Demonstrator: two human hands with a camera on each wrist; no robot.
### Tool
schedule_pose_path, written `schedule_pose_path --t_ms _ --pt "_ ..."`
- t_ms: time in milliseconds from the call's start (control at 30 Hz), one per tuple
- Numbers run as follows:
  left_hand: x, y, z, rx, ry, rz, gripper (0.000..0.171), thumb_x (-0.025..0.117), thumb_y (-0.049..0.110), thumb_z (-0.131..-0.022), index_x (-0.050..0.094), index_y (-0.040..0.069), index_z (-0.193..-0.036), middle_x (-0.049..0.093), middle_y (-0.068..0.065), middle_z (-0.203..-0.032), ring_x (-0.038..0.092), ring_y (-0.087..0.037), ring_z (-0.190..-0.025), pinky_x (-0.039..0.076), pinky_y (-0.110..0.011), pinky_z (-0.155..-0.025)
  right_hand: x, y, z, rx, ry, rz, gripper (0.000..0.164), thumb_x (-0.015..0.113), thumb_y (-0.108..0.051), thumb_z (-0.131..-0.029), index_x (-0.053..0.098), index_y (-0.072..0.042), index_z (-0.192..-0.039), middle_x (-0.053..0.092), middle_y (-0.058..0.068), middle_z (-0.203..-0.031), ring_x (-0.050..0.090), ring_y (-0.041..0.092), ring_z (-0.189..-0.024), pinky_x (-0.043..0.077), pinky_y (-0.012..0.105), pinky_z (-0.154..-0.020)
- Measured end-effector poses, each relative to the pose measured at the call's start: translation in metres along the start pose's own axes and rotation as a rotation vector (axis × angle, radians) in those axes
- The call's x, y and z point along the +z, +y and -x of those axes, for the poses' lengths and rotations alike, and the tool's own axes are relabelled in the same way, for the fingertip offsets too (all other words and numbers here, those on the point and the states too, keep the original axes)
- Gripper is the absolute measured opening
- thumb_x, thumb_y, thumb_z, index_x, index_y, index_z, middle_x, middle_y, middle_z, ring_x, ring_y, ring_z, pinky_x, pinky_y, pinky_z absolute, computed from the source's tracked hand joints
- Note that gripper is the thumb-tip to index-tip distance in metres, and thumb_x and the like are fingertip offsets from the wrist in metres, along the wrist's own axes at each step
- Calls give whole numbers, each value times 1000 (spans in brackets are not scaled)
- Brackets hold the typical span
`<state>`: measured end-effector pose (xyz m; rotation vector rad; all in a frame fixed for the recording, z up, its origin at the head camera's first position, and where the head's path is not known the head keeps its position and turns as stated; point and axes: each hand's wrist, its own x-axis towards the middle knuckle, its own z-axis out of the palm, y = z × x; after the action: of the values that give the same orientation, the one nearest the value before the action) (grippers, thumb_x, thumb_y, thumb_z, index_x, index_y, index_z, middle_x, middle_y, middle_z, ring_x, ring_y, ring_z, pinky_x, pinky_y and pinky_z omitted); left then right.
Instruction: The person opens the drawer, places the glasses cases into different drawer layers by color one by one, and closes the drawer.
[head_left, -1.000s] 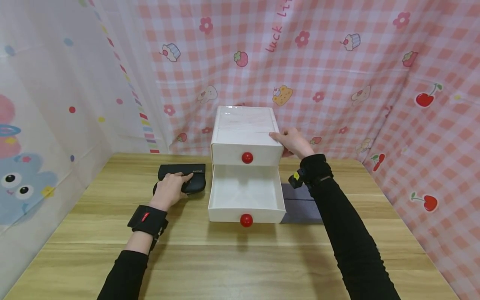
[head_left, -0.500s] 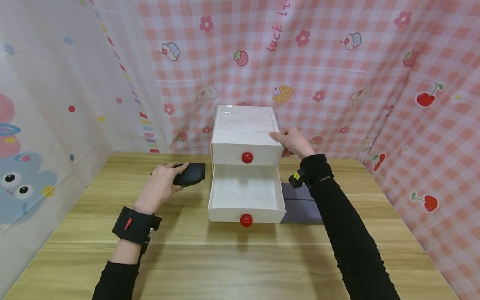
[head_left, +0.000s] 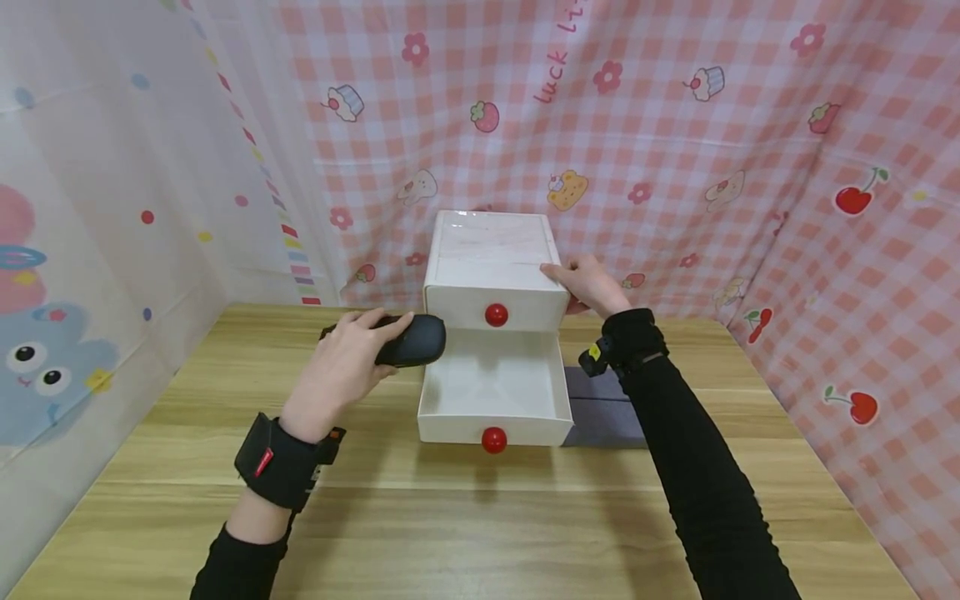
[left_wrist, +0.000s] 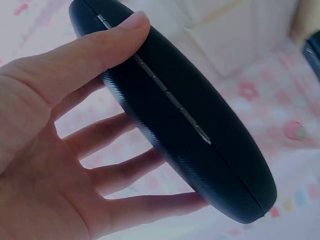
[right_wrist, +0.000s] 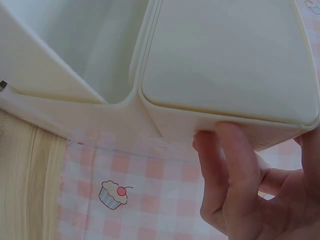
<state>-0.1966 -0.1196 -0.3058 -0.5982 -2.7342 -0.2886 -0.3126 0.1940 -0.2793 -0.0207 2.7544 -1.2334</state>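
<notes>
A black hinged glasses case (head_left: pixel 417 342) is held in my left hand (head_left: pixel 341 367), just above the table and at the left edge of the open lower drawer (head_left: pixel 492 375). In the left wrist view the thumb lies across the hinge side of the case (left_wrist: pixel 185 110) and the fingers are behind it. My right hand (head_left: pixel 592 285) grips the right side of the white two-drawer box (head_left: pixel 491 250), thumb on its top edge. The right wrist view shows those fingers (right_wrist: pixel 235 155) against the box's side. The upper drawer, with a red knob (head_left: pixel 496 315), is closed.
A flat grey folded piece (head_left: pixel 603 408) lies right of the drawer, partly under my right forearm. A dark corner (head_left: pixel 327 332) shows behind my left hand, mostly hidden. Pink checked cloth (head_left: pixel 480 150) hangs behind the wooden table (head_left: pixel 480 525).
My left hand has taken the glasses case up off the table and moved it right, to the open drawer's left edge. My right hand stays on the box.
</notes>
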Motion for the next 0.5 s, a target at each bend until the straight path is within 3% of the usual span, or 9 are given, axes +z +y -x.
schedule_pose_path --t_ms 233,500 --pt "-7 39 -8 72 11 -69 65 78 21 -71 52 24 -130 54 -14 -127 49 -39 -112 44 -59 -84 0 0 0 6 1 6 48 47 -46 -91 50 -1 -106 57 17 -105 60 20 -75 54 31 -65" --pt "9 72 -23 230 88 -194 67 79 32 -69 52 28 -130 55 -11 -121 50 -35 -104 47 -48 -79 0 -1 -1 24 -3 14 50 48 -47 -91 51 -1 -111 57 18 -109 61 24 -85 54 31 -67"
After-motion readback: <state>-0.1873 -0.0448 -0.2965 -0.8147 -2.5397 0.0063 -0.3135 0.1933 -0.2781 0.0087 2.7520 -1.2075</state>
